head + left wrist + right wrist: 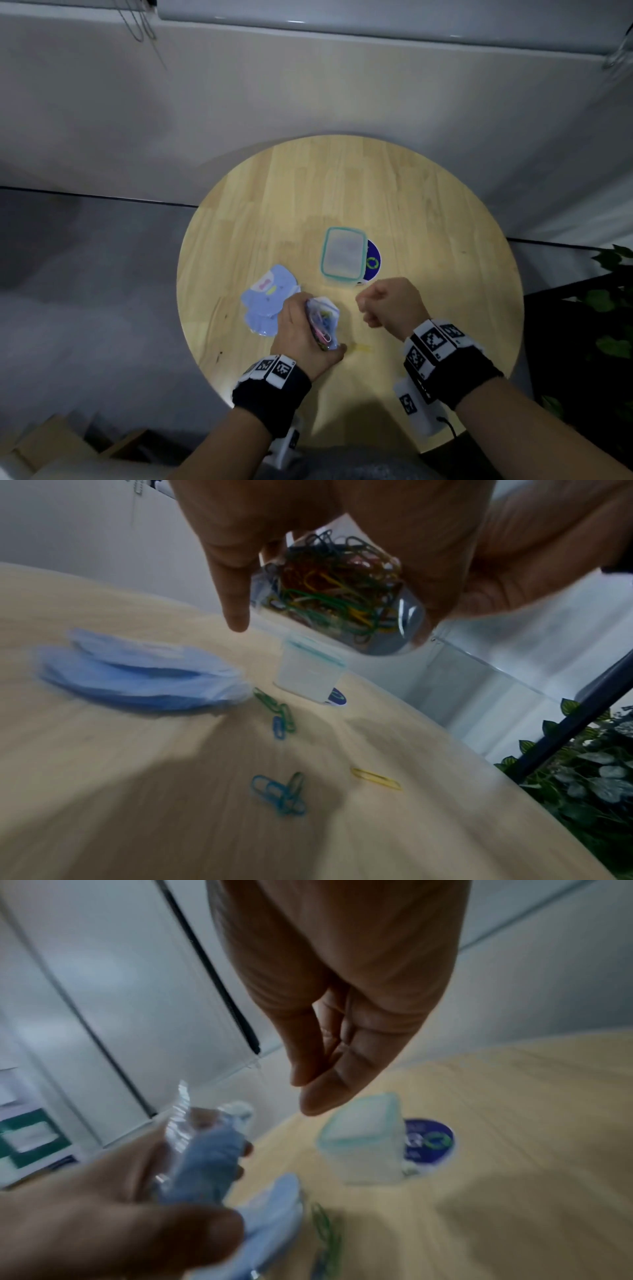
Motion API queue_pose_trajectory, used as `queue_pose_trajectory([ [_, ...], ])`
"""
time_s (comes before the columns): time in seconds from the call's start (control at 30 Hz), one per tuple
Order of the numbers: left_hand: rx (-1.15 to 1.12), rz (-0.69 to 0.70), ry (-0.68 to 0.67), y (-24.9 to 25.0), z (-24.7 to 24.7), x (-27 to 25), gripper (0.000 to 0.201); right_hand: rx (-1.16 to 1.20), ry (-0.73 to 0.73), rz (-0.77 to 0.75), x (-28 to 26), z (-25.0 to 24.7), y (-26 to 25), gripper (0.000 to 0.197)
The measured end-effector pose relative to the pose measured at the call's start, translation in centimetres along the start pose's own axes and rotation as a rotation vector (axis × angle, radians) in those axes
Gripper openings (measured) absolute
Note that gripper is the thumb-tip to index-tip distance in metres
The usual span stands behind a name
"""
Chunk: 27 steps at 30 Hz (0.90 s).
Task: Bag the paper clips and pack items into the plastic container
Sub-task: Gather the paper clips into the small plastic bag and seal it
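Office-type interior. A round light-wood table [342,192] stands on grey flooring [85,274] against plain white wall panels [308,85]. Leafy plants on a dark stand [609,308] sit at 3 o'clock, cardboard boxes [44,445] at 8 o'clock, blind cords [137,24] at 11 o'clock.

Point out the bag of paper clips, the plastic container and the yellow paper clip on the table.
bag of paper clips [337,593]: left wrist view, on the clips showing through the clear plastic.
plastic container [343,255]: head view, centre of its lid.
yellow paper clip [376,778]: left wrist view, middle of the wire loop.
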<state>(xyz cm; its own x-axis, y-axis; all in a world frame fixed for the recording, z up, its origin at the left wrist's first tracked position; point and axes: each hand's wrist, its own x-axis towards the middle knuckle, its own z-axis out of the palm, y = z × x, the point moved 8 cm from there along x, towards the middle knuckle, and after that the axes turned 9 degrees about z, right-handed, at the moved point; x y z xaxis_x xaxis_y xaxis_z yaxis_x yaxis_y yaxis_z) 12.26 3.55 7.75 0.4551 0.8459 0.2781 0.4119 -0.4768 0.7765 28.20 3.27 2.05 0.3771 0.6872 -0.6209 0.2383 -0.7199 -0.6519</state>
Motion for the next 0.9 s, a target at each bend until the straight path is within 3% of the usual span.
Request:
queue_pose_trajectory([
  [0.03,-0.026,-0.049,-0.004,-1.3,0.2,-0.5,0.07,-0.07,0.019,0.036,0.7,0.2,1.5,0.013],
  [0.1,-0.013,-0.2,-0.011,-5.5,1.0,-2.1,0.062,-0.364,0.015,0.014,2.1,1.2,4.2,0.01],
  [0.17,0.024,-0.339,-0.132,-8.9,2.2,-3.9,0.053,-0.638,-0.049,0.0,2.8,2.9,7.1,0.018],
  [0.27,0.068,-0.427,-0.172,-10.7,1.9,-6.0,0.075,-0.766,-0.139,0.003,2.7,4.8,10.2,0.038],
  [0.33,0.092,-0.413,-0.112,-10.4,0.5,-7.0,0.089,-0.785,-0.127,-0.021,2.7,5.5,11.0,0.042],
  [0.47,0.141,-0.428,-0.107,-10.0,-1.0,-8.6,0.092,-0.741,-0.038,-0.079,2.8,6.7,10.7,0.028],
  [0.6,0.16,-0.383,-0.122,-9.8,-1.5,-8.9,0.085,-0.694,-0.04,-0.115,3.2,7.7,8.8,0.02],
  [0.7,0.15,-0.321,-0.096,-9.0,-2.1,-8.3,0.074,-0.703,-0.064,-0.321,3.8,9.7,6.1,0.043],
  [0.8,0.166,-0.152,-0.011,-6.4,-3.3,-7.3,0.065,-0.906,-0.198,-0.48,4.3,12.6,4.1,0.073],
  [0.9,0.182,-0.173,-0.014,-7.0,-4.0,-7.5,0.076,-1.085,-0.217,-0.601,4.7,13.6,3.0,0.075],
])
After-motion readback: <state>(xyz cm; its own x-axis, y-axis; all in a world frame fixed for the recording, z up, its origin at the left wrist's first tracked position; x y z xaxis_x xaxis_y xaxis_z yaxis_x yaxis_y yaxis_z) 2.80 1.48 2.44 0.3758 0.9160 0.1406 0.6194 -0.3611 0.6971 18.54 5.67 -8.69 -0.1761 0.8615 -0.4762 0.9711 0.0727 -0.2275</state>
